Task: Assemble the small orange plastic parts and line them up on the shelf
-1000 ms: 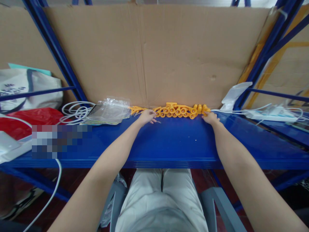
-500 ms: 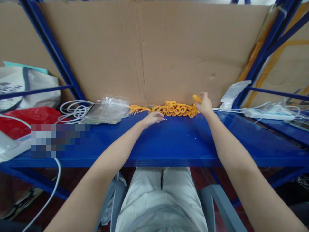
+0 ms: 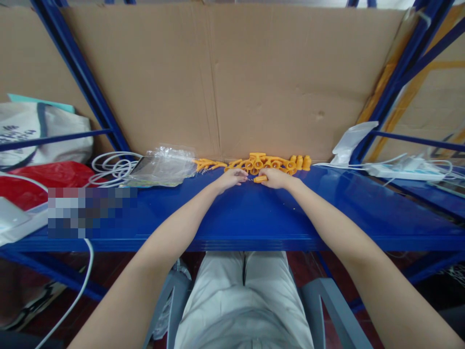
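My left hand (image 3: 230,180) is closed at the fingertips on a small, thin, wavy metal piece (image 3: 250,180), its end sticking out to the right. Whether it is a chain or a spring I cannot tell. My right hand (image 3: 276,178) grips a short orange plastic cylinder (image 3: 259,179), its left end facing the metal piece at close range; contact between the two is not clear. Just behind both hands lies a row of orange funnel-shaped plastic parts (image 3: 275,165) with round openings. To their right stand several short orange cylinders (image 3: 300,163).
Branching orange parts (image 3: 208,164) with silvery bits lie left of the row, beside clear plastic bags (image 3: 167,165). Coiled white cable (image 3: 112,167) is farther left. A cardboard sheet (image 3: 218,82) backs the blue tabletop (image 3: 254,213). A white power strip (image 3: 403,169) is at right.
My right hand has brought the orange cylinder from the row's right end leftward and down, close to my left hand. The left hand has stayed almost still.
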Demonstrator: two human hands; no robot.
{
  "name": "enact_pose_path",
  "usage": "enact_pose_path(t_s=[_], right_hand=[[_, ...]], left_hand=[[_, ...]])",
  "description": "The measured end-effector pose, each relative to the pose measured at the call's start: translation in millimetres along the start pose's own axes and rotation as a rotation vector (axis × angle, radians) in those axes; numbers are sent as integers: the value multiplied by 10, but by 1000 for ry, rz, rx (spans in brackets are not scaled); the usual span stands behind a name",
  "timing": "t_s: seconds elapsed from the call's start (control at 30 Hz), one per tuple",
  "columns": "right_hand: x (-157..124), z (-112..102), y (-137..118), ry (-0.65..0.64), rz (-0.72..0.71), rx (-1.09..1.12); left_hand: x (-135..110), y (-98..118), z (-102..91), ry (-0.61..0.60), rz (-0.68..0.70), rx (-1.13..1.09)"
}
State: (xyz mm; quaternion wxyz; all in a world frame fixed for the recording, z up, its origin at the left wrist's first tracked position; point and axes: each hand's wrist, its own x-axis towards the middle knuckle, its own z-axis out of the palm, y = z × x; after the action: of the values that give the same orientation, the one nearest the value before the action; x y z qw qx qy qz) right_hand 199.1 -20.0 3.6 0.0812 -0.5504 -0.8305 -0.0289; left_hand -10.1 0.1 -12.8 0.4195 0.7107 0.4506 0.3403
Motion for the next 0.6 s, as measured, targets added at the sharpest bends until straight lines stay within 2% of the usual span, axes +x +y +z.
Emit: enact_pose_path(t_s=[0.13, 0.4, 0.6], right_hand=[[32, 39, 37, 34, -43, 28], [74, 76, 186, 14, -7, 146], [114, 163, 171, 74, -47, 229]], left_hand=[[11, -16, -8, -9, 0, -48], [-1, -8, -14, 2, 18, -66], [-8, 14, -12, 6, 5, -72]])
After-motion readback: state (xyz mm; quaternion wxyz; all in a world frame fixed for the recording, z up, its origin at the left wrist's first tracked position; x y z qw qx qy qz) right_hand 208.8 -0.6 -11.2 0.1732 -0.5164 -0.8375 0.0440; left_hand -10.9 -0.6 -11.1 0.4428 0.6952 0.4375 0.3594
